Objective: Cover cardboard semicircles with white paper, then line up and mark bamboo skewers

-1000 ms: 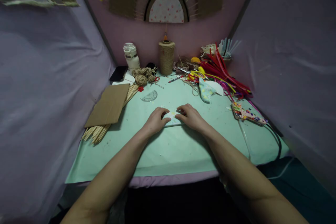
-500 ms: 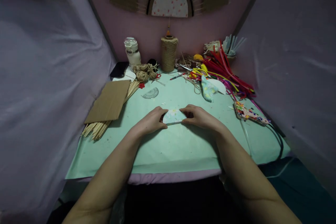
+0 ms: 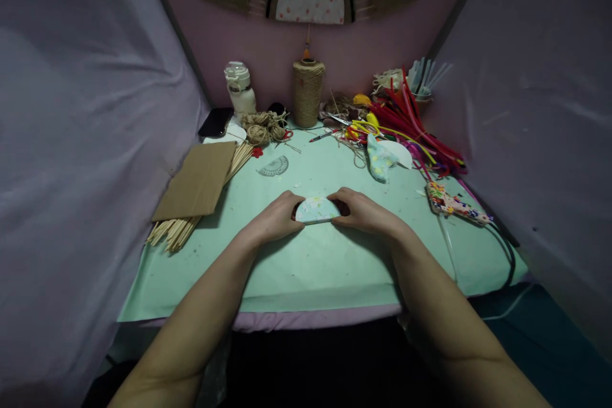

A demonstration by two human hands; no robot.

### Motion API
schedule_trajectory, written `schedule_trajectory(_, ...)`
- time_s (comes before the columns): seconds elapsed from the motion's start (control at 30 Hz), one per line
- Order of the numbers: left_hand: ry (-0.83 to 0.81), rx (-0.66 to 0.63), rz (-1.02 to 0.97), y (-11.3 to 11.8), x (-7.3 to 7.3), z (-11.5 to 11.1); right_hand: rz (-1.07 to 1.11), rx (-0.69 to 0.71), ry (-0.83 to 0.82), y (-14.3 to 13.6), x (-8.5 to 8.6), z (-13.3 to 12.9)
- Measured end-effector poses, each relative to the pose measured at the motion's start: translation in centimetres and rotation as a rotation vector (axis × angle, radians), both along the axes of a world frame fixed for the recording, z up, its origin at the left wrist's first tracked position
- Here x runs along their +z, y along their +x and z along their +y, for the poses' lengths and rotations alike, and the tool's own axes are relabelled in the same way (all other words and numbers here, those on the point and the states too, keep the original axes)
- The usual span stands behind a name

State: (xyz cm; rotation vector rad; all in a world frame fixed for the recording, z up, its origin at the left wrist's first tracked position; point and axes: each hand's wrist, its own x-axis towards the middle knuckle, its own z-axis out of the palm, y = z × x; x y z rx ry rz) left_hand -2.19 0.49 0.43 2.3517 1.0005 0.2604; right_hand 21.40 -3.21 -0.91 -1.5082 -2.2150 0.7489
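Observation:
A pale blue, patterned half-round piece (image 3: 317, 210) lies near the middle of the green-covered table (image 3: 320, 268), its straight edge toward me. My left hand (image 3: 282, 217) grips its left end between thumb and fingers. At the right end, my right hand (image 3: 356, 210) pinches it in the same way. A clear protractor (image 3: 273, 166) rests a little beyond my left hand. Farther back on the right is a scrap of similar blue patterned cloth (image 3: 380, 159) beside a white piece.
Cardboard (image 3: 198, 182) lies over wooden sticks (image 3: 174, 234) at left. Behind stand a bottle (image 3: 240, 89) and a twine spool (image 3: 306, 92). Red pipe cleaners (image 3: 421, 131), scissors and a glue gun wrapped in floral cloth (image 3: 454, 204) are at right.
The view has shifted slightly, so the background sits a little higher. Both hands still grip the half-round piece, whose top is now a bit more visible.

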Motion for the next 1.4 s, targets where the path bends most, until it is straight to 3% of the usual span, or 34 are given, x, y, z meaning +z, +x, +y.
schedule_trajectory(0.33,-0.066,0.085,0.035,-0.2,-1.3,0.5,-0.007,-0.030,-0.049,0.0,-0.4,0.5)
schedule_trajectory(0.6,-0.051,0.068,0.024,-0.1,-0.9,0.0,-0.018,-0.034,-0.082,-0.2,0.4,0.3)
schedule_trajectory(1.07,0.005,0.068,0.044,0.4,-0.3,-0.6,0.006,-0.027,-0.070,0.0,-0.2,0.2)
schedule_trajectory(1.4,-0.023,0.071,0.030,0.3,-0.9,-0.4,0.038,0.013,-0.050,-0.4,-0.3,-0.1)
